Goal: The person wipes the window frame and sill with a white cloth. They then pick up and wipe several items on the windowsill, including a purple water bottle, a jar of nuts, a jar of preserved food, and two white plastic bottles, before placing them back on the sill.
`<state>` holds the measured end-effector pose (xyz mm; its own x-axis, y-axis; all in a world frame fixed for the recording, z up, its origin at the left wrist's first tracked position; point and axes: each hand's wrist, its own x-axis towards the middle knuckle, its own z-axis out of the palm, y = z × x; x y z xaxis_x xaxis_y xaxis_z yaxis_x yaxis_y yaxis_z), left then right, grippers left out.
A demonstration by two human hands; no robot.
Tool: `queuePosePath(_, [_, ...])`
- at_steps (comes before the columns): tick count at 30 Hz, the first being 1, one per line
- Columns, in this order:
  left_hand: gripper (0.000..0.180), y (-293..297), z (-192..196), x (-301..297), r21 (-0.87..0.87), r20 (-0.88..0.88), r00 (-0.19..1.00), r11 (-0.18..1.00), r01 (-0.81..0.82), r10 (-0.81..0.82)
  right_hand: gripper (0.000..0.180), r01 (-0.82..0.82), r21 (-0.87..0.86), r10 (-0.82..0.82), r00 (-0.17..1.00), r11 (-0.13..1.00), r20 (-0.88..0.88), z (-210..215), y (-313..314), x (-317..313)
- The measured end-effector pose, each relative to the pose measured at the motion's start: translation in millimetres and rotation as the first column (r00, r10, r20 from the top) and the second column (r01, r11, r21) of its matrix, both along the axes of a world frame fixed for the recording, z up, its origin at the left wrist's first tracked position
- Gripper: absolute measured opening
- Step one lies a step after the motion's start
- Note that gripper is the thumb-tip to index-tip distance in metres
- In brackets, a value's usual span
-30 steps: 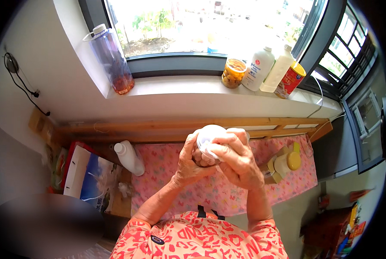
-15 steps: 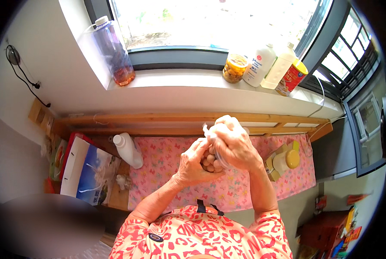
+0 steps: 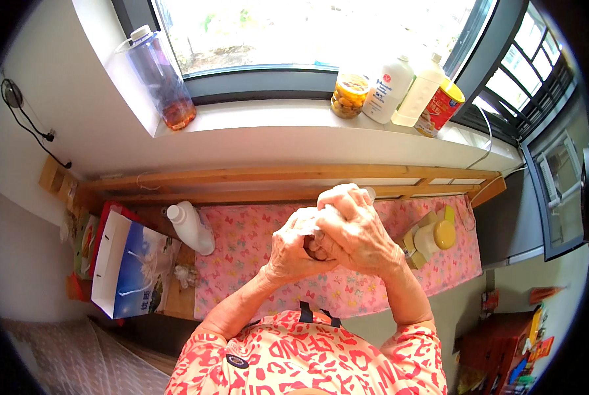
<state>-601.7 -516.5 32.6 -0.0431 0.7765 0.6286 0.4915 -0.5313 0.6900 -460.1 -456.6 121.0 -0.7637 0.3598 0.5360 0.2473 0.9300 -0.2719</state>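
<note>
- The white thing [image 3: 311, 220] sits between the two hands, above the pink cloth [image 3: 255, 243] and in front of the chest. Only a small pale part shows between the fingers; perhaps it is a small bottle or a wrapped item, but the view is too covered to tell.
- The right hand [image 3: 357, 234] lies on top, its fingers curled down and closed around the white thing — a grip that looks made for twisting or pressing.
- The left hand [image 3: 293, 247] comes from below and beside, fingers bent and closed on the same thing, as if to hold it steady against the other hand.
- The pink cloth covers a low wooden bench [image 3: 275, 176] under the window, so the hands work over a soft surface.
- On the cloth to the right stands a yellow-lidded jar [image 3: 436, 237], near the right wrist.
- To the left a white bottle [image 3: 190, 227] lies tilted at the cloth's edge, and beside it stands a blue and white paper bag [image 3: 127, 263].
- On the sill [image 3: 275, 118], well apart from the hands, stand a water bottle [image 3: 159, 76], a glass jar [image 3: 349, 94], two white bottles [image 3: 403, 82] and a red can [image 3: 441, 106] — out of the working place.
</note>
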Motion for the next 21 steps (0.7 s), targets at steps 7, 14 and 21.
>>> queuePosePath(7, [0.077, -5, 11, -9, -0.012, 0.066, 0.998, 1.000, 0.016, -0.015, 0.020, -0.044, -0.425, 0.044, 0.999, 0.904, -0.009, -10, 37, -5])
queuePosePath(14, [0.087, -6, 1, -9, -0.213, 0.331, 0.932, 0.951, 0.224, -0.145, 0.021, -0.216, -0.938, -0.397, 0.862, 0.271, -0.314, -30, 26, -3])
queuePosePath(21, [0.074, 2, 14, 3, -0.205, 0.690, 0.715, 0.918, 0.339, -0.110, 0.045, -0.198, -0.755, -0.510, 0.629, 0.625, -0.587, -40, -3, -21])
